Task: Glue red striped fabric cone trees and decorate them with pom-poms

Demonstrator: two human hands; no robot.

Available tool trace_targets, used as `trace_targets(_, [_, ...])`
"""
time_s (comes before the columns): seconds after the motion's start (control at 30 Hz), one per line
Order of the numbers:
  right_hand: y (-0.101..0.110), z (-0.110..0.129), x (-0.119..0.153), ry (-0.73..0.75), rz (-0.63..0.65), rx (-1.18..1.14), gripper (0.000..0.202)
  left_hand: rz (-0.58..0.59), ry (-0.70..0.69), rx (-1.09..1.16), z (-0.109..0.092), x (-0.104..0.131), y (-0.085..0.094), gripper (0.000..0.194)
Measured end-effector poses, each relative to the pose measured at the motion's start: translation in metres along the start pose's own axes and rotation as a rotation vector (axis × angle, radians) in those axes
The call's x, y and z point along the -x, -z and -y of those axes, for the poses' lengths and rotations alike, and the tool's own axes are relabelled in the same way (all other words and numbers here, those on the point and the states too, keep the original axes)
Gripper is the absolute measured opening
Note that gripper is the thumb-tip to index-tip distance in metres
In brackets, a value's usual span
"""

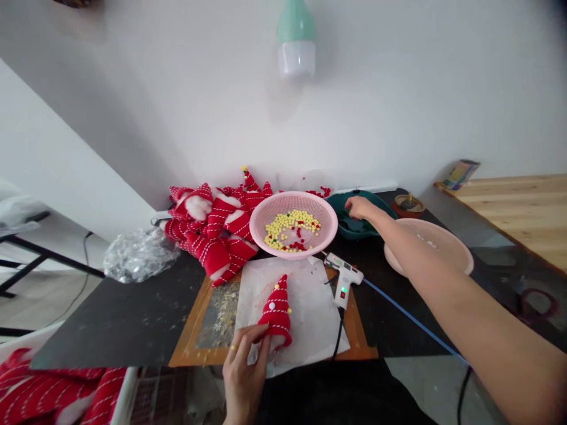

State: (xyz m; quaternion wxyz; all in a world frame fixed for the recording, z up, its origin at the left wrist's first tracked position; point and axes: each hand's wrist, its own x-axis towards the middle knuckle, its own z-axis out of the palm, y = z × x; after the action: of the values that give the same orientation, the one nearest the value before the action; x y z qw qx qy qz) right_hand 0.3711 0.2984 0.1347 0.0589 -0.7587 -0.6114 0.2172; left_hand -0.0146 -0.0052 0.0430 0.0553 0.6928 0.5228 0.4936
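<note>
Head cam view: we're pinching the little red cone hat (277, 313) at its base with our left hand (243, 369), standing it on the white paper (310, 319), while our right hand (358, 208) is dipping loosely curled fingers into the teal bowl (372, 227) behind the pink basket (293, 224)
</note>
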Motion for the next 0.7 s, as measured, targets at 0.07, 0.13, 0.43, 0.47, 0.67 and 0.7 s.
trace_targets(0.07, [0.009,-0.001,0.009,0.019,-0.054,-0.086,0.037,-0.003,0.005,0.002,0.001,-0.001,0.0,0.011])
trace_targets(0.13, [0.016,0.002,0.022,0.058,-0.109,-0.178,0.051,-0.004,0.008,0.002,0.002,-0.001,0.0,0.011])
trace_targets(0.43, [-0.031,0.065,0.134,0.589,0.102,-0.785,0.017,-0.01,0.053,0.002,0.005,-0.001,0.002,0.013])
trace_targets(0.47, [-0.044,0.074,0.146,0.622,0.207,-0.824,0.015,-0.013,0.059,0.002,0.005,-0.001,0.003,0.012])
trace_targets(0.67, [-0.123,0.1,0.177,0.587,0.494,-0.964,0.017,-0.024,0.082,0.015,0.006,0.0,0.006,0.011])
trace_targets(0.7, [-0.133,0.101,0.177,0.584,0.503,-0.965,0.018,-0.025,0.083,0.016,0.006,0.0,0.006,0.011])
